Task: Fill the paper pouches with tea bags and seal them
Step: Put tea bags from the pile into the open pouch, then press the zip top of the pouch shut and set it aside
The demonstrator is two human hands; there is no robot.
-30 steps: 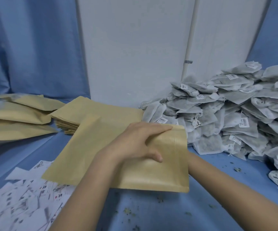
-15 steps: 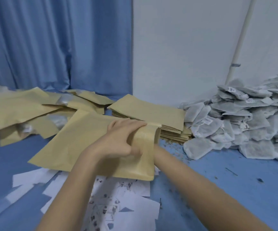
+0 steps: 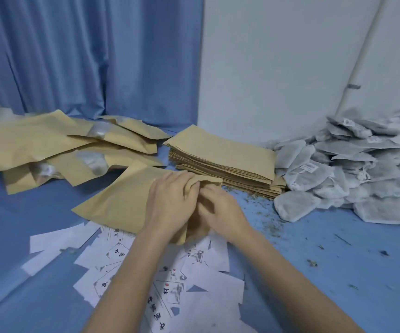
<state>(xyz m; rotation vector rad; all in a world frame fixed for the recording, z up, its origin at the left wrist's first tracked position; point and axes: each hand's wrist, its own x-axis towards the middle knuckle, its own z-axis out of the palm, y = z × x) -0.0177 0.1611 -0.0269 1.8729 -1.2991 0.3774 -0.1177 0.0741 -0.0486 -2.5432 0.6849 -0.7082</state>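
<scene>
Since the earlier frame, the right hand (image 3: 220, 210) is brought out beside the left hand (image 3: 170, 207); both are pinching the paper pouch (image 3: 122, 203) at its mouth. It is judged light and easily creased, best held by the edges.

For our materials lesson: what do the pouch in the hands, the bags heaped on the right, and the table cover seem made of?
Pouch: matte tan kraft paper, probably; it creases.
Bags: pale grey mesh or filter fabric, seemingly; dark contents show through.
Table cover: smooth blue cloth or plastic sheet; unclear which.

Single head-worn wide-angle view, looking forward and down, close over the blue tabletop (image 3: 338, 260)
</scene>
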